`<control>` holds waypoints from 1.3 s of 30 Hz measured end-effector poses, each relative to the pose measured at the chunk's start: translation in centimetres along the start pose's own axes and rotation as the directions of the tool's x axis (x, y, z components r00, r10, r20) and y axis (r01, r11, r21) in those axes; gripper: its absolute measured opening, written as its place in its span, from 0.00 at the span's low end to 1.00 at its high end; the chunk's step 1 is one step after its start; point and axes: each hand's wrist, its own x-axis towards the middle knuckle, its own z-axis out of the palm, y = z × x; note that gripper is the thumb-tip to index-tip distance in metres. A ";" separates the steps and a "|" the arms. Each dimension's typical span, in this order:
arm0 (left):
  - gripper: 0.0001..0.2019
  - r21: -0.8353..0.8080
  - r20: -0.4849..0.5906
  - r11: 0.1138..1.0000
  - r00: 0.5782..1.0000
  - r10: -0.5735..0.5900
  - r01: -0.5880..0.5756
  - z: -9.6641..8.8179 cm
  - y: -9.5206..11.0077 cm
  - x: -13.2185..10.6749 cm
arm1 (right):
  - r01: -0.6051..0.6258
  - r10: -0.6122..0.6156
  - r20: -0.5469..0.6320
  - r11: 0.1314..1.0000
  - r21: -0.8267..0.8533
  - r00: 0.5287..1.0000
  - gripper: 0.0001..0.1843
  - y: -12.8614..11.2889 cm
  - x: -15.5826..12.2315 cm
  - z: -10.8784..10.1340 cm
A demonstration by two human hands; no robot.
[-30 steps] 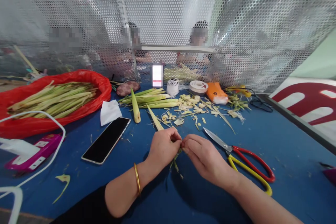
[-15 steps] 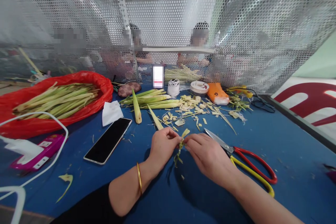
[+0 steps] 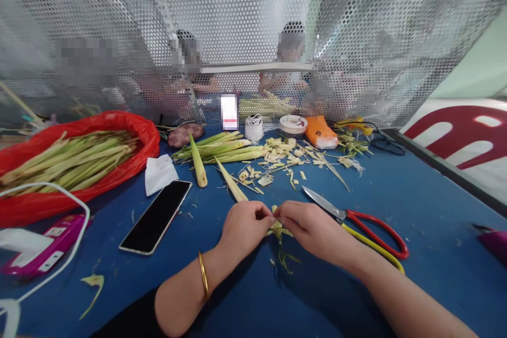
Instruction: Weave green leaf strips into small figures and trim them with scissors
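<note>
Between my two hands is a small knotted piece of pale green leaf strips, its thin loose ends hanging down toward me. My left hand, with a gold bangle on the wrist, pinches it from the left between thumb and fingers. From the right, my right hand pinches its upper part, the fingertips nearly meeting those of the left. The fingers partly cover the knot. Scissors with one red and one yellow handle lie just beyond my right forearm. A pointed leaf sheath lies behind my left hand.
A red bag of long leaves stands left, near a phone, tissue and purple power strip. Leaf scraps, string, tape and an orange packet lie before a perforated metal screen; people sit behind it.
The knotted leaf piece has turned in my fingers, its loose ends now hanging further right. Both hands have drawn closer together over it. The whole view has shifted slightly.
</note>
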 end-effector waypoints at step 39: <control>0.02 0.143 0.040 0.989 0.999 0.024 -0.030 0.1 0.9 -1.1 | -0.124 0.126 0.009 0.960 0.251 0.992 0.12 0.6 -0.1 0.0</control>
